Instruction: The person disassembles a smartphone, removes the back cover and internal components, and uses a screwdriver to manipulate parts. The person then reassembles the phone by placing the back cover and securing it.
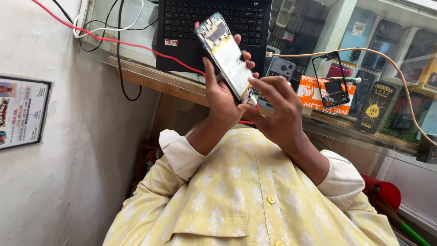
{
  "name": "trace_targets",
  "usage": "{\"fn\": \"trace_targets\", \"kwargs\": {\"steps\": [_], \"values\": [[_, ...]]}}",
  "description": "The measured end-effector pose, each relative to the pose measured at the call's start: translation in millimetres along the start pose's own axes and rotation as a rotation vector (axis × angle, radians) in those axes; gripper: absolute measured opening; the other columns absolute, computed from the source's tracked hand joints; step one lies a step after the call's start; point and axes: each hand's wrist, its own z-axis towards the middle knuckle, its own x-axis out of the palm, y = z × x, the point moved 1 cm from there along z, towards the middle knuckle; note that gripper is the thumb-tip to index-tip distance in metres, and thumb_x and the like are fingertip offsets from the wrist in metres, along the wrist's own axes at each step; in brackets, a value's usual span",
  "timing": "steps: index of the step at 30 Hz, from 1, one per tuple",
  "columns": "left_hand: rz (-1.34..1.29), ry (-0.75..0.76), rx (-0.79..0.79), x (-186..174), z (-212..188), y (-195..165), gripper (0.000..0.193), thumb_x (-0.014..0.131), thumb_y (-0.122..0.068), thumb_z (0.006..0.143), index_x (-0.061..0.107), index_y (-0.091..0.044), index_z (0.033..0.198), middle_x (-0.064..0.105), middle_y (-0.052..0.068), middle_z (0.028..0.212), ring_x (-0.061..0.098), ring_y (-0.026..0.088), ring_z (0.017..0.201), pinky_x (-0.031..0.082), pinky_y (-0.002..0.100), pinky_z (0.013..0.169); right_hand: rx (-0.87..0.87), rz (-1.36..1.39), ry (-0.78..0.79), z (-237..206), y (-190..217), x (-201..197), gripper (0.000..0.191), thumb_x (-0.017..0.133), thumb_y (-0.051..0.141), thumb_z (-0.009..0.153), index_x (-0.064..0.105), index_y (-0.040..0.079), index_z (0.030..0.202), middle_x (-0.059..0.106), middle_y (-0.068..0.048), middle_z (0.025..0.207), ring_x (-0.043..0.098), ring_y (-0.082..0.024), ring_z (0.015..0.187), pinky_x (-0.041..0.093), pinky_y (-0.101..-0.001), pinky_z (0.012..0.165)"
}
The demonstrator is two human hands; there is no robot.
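Up close, the left hand point(223, 98) is clamped around the opened phone point(226, 55), held tilted with its long axis running from upper left down to lower right. The right hand point(277, 109) pinches what seems a red-tipped probe point(255, 104) at the phone's lower end. Beyond lie the laptop point(214, 27) and glass counter point(373, 136).

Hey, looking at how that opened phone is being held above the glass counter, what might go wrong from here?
1. The opened phone sits tilted in the left hand, held by its edges; it might slip onto the glass counter.
2. The right hand works a red-tipped probe at the phone's lower end; a slip could touch the exposed parts.
3. The red wire trails across the counter and may snag.
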Motion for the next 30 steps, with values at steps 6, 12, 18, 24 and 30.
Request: {"fn": "trace_targets", "kwargs": {"steps": [6,12,18,24,30], "values": [[0.182,-0.090,-0.016,-29,-3,17,0.063,0.045,-0.049,0.112,0.036,-0.011,0.161,0.051,0.001,0.118,0.050,0.011,0.107,0.044,0.029,0.100,0.106,0.113,0.115,-1,-10,14,0.043,0.086,0.017,0.089,0.069,0.001,0.125,0.068,-0.012,0.103,0.071,-0.021,0.089,0.059,-0.0320,0.078],[0.589,-0.177,-0.062,-58,-4,28,0.067,0.070,-0.023,0.098,0.033,-0.008,0.151,0.050,0.005,0.117,0.054,0.013,0.109,0.045,0.030,0.100,0.369,0.249,0.113,-22,-45,31,0.030,0.078,0.001,0.089,0.070,-0.002,0.118,0.073,-0.007,0.094,0.074,-0.012,0.083,0.060,-0.0260,0.075],[0.948,-0.073,-0.131,-99,12,34,0.072,0.077,-0.021,0.088,0.043,-0.003,0.148,0.056,0.010,0.125,0.058,0.017,0.116,0.051,0.034,0.102,0.750,0.638,0.150,-53,-104,62,0.029,0.076,0.005,0.092,0.068,-0.004,0.117,0.075,-0.005,0.095,0.071,-0.008,0.085,0.062,-0.0246,0.077],[1.416,-0.064,-0.094,-117,20,40,0.065,0.079,-0.024,0.084,0.054,-0.007,0.142,0.061,0.015,0.128,0.061,0.028,0.121,0.049,0.039,0.104,0.979,0.870,0.145,-81,-142,94,0.027,0.076,0.007,0.091,0.067,-0.002,0.115,0.075,-0.004,0.094,0.070,-0.008,0.081,0.060,-0.0239,0.076],[1.548,-0.060,-0.176,-115,42,43,0.062,0.076,-0.030,0.084,0.058,-0.009,0.140,0.065,0.014,0.126,0.066,0.029,0.115,0.053,0.039,0.099,1.050,0.907,0.018,-90,-159,115,0.023,0.077,0.004,0.091,0.065,-0.002,0.110,0.073,-0.006,0.089,0.069,-0.009,0.076,0.056,-0.0223,0.068]]}}
